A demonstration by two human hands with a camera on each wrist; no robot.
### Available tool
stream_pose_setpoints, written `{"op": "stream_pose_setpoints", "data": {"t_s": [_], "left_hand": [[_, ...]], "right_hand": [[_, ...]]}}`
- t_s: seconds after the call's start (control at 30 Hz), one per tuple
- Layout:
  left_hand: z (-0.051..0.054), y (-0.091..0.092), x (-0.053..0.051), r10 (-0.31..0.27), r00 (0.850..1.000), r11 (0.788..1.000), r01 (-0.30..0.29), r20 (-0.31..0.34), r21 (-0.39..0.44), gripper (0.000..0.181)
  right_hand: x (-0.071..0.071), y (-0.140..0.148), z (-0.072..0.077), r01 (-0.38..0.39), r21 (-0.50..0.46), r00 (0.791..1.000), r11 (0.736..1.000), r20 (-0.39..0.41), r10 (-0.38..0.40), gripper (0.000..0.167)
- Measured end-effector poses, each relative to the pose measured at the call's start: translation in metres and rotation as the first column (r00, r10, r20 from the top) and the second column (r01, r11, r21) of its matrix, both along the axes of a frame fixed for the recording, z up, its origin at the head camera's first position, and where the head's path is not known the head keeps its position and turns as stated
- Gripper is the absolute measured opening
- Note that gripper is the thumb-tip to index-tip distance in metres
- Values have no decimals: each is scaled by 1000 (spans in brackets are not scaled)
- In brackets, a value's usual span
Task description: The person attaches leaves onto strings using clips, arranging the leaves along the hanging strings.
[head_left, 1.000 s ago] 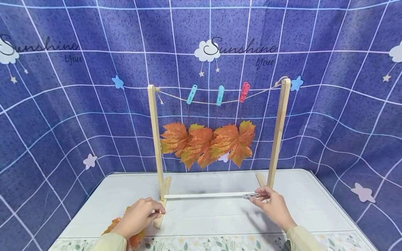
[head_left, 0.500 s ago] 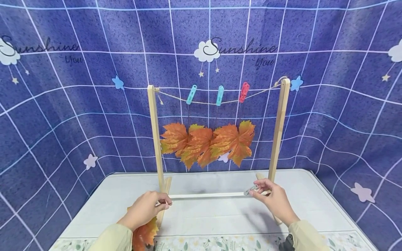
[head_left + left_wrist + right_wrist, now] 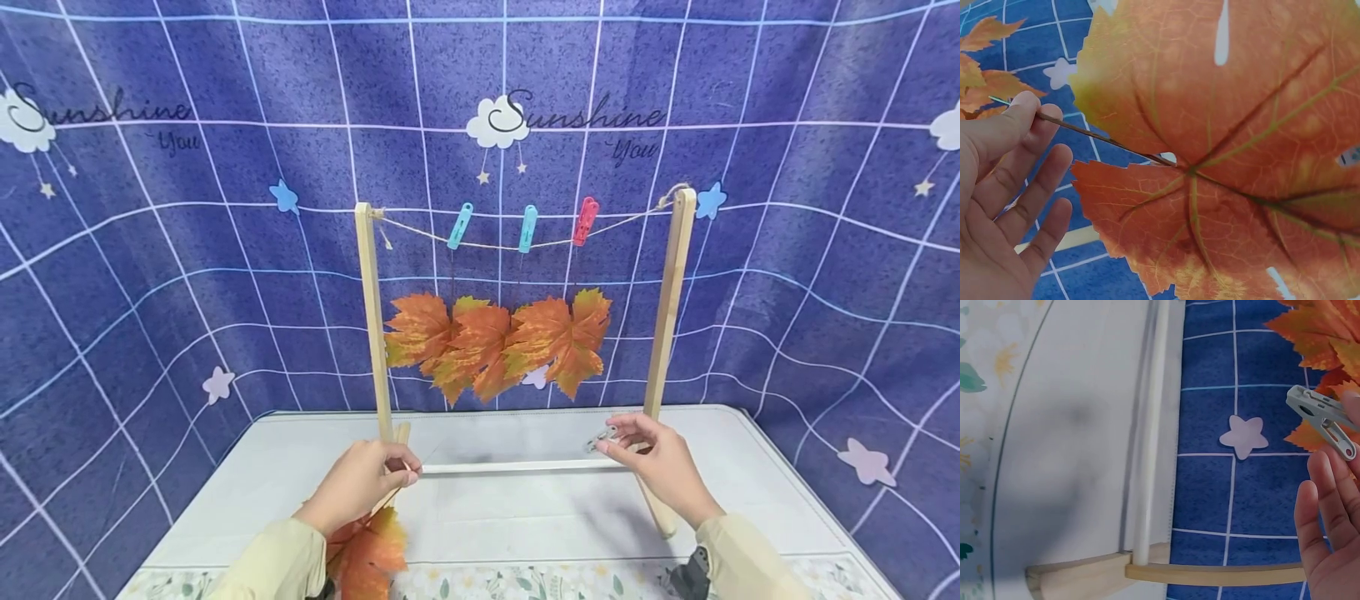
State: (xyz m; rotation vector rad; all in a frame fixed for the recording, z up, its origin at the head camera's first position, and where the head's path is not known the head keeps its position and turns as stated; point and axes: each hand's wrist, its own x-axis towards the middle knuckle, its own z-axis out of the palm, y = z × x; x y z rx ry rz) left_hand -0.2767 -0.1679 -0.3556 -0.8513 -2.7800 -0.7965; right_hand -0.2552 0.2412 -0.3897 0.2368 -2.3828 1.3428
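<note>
My left hand (image 3: 367, 483) pinches the thin brown stem of an orange maple leaf (image 3: 1229, 137) between thumb and forefinger; in the left wrist view the other fingers are spread loosely. The leaf hangs below that hand in the head view. Between the thumb and fingers of my right hand (image 3: 651, 458) is a grey clothespin (image 3: 1322, 419), near the right post. Overhead, a sagging string (image 3: 487, 247) carries two blue clothespins (image 3: 528, 229) and a red clothespin (image 3: 585, 221), with orange leaves (image 3: 480, 342) hanging by their stems beneath.
A wooden frame's left post (image 3: 372, 325) and right post (image 3: 667, 308) hold the string. A white rod (image 3: 510, 467) joins them low down, above the white table (image 3: 510, 517). Behind hangs a blue gridded curtain (image 3: 225, 292); a floral strip (image 3: 480, 583) runs along the front.
My left hand has moved up and to the right, bringing the leaf along. My right hand has risen slightly, and the clothespin has tilted upward.
</note>
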Motion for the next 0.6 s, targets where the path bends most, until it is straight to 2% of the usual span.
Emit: {"op": "stream_pose_setpoints", "data": {"t_s": [0.37, 0.6], "left_hand": [[13, 17, 1, 22, 998, 996, -27, 61, 87, 5], [18, 28, 0, 24, 997, 988, -35, 74, 148, 7]], "right_hand": [[1, 1, 26, -24, 51, 1000, 998, -18, 25, 33], [-1, 3, 43, -18, 89, 999, 996, -43, 22, 35]]}}
